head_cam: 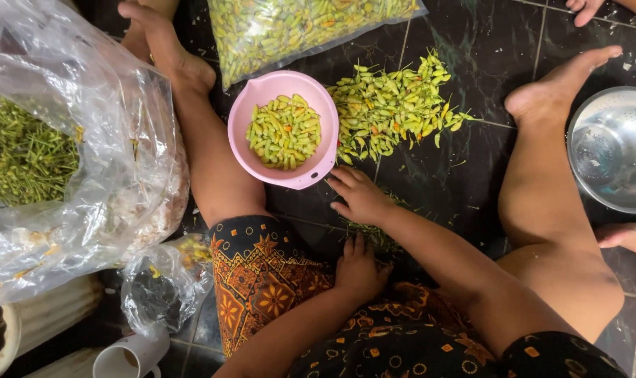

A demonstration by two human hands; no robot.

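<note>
Chillies point(284, 131), green-yellow, fill the pink bowl point(311, 98), with the right hand point(360, 197) just below its rim, fingers loosely open and holding nothing, and the left hand point(358, 269) lower, resting flat; a light, unhurried pinch probably suits them.

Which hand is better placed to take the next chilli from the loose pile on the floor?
Probably the right hand: it lies just below the loose pile, beside the pink bowl. The left hand rests farther back, by the lap.

Clear plastic bag point(66, 154) left; chilli-filled bag point(297, 24) top.
</note>
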